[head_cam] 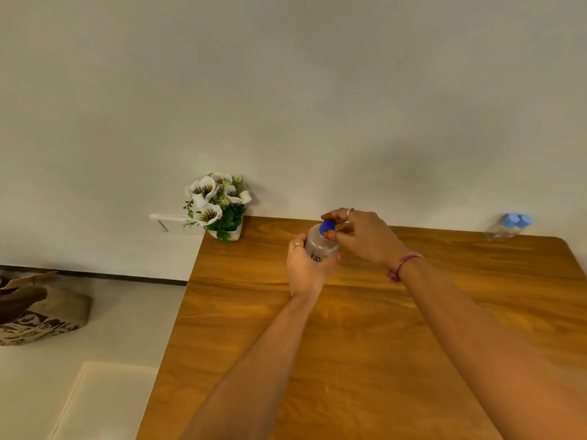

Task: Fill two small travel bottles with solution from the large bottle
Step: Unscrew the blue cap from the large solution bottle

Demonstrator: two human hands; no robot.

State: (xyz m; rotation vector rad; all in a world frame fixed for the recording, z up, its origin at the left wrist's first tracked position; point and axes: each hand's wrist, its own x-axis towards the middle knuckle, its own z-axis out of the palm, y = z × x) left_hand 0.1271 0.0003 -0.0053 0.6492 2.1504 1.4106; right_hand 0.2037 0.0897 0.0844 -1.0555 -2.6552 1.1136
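Note:
The large bottle (320, 247), pale with dark lettering and a dark blue cap (327, 227), stands near the far edge of the wooden table (365, 344). My left hand (306, 268) grips its body from the near left side. My right hand (362, 233) pinches the blue cap from above with thumb and fingertips. Two small clear travel bottles (505, 228) with light blue caps stand close together at the table's far right corner, well away from both hands.
A white pot of white flowers (219, 206) sits at the table's far left corner against the wall. A patterned bag (38, 309) lies on the floor to the left. The table's left edge runs diagonally toward me.

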